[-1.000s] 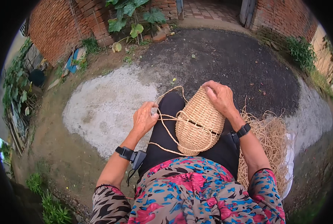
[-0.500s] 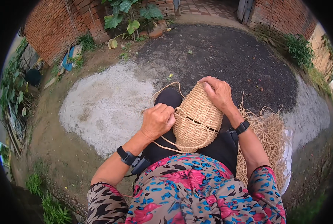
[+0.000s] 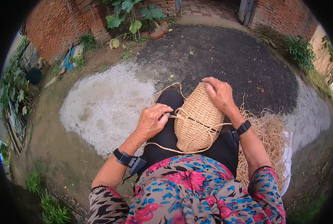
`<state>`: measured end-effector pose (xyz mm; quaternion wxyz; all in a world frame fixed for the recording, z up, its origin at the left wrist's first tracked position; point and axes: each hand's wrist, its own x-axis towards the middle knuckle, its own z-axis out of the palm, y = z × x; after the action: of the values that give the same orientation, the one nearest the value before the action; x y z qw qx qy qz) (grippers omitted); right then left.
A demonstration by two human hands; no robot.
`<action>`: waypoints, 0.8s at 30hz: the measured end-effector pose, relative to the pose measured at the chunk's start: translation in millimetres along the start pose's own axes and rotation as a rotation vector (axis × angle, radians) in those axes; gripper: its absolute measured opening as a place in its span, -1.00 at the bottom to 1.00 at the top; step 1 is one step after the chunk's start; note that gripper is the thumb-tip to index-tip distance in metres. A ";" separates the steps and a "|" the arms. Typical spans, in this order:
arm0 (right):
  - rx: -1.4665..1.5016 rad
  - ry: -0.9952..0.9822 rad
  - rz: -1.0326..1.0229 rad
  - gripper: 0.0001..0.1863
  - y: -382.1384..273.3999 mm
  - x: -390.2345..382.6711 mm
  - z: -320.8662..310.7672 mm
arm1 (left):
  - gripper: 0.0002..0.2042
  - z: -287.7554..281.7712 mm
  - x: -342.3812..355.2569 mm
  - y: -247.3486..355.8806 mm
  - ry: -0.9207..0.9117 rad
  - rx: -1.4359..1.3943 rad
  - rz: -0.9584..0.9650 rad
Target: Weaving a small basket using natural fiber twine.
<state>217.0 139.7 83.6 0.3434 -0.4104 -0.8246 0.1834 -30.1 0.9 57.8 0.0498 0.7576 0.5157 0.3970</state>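
Note:
A woven straw basket [image 3: 196, 117] lies tilted across my lap, with a dark gap running across its middle and loose cords [image 3: 165, 148] looping around it and over my knees. My right hand [image 3: 218, 95] grips the upper end of the basket, thumb on the weave and fingers curled over the edge. Just left of the basket, my left hand [image 3: 151, 121] has its fingers closed on a straw cord that runs across the basket toward the right; the fingertips are partly hidden.
A tangled heap of straw cord [image 3: 263, 145] on a white sheet [image 3: 288, 162] lies at my right. Around me are a dark gravel patch [image 3: 218, 59], pale concrete [image 3: 103, 100], leafy plants [image 3: 125, 15], brick walls [image 3: 50, 30] and a paved doorway [image 3: 207, 9] ahead.
My left hand moved in to the basket's left side, then slightly back out to the left with the cord. My right hand stays on the basket's upper end.

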 end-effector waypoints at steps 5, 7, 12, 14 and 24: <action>-0.010 0.015 -0.019 -0.67 0.4 2.4 3.1 | -0.87 17.0 -4.0 19.0 -0.003 0.018 0.072; -0.015 0.021 -0.025 -0.67 1.3 2.6 3.7 | -0.88 18.3 -3.2 15.8 0.042 0.136 0.128; -0.021 0.045 -0.009 -0.67 5.3 0.1 -1.9 | -0.89 -44.0 -33.4 -95.1 0.113 0.526 -0.381; -0.001 0.054 -0.011 -0.69 8.8 0.5 0.0 | -0.89 -100.5 -82.2 -162.0 0.137 0.778 -0.549; -0.011 0.039 -0.042 -0.67 11.1 6.2 1.7 | -0.67 -65.0 -68.3 -99.0 0.037 -0.035 -0.825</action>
<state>219.2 151.2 78.5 0.3608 -0.3985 -0.8272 0.1634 -156.5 -31.1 16.5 0.2084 0.4790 0.7703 0.3657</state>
